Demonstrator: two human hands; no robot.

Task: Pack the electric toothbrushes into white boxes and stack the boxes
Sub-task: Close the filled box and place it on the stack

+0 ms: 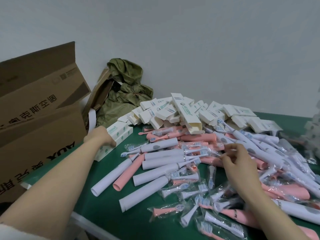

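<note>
Several white and pink electric toothbrushes lie in a loose pile on the green table, mixed with brush heads in clear plastic bags. Behind them is a heap of open white boxes. At the left a small stack of closed white boxes sits by the carton. My left hand grips the top box of that stack. My right hand is over the pile, fingers curled, pinching a clear bagged brush head.
A large brown carton with open flaps stands at the left table edge. A crumpled green bag and flat cardboard lean on the wall behind. More plastic wrapping lies at the far right.
</note>
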